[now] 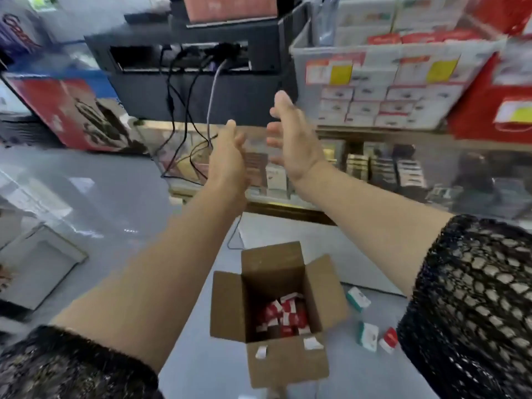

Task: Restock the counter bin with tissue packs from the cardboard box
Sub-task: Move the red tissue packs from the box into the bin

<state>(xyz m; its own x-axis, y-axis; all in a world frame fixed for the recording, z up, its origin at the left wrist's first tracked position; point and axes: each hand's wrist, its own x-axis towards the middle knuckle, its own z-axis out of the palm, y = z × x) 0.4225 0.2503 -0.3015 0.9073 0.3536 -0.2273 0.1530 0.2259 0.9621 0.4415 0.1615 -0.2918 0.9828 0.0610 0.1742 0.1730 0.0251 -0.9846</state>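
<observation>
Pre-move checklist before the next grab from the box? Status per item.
1. Left hand empty and open: ok.
2. Right hand empty and open: ok.
3. Cardboard box flaps open, opening unobstructed: ok.
4. Tissue packs left in the box: ok, red-and-white packs lie at the bottom.
5. Room in the counter bin: cannot tell, since the view is blurred and packs reach near the rim.
6. Floor beside the box: not ok, three loose packs lie on its right.
</observation>
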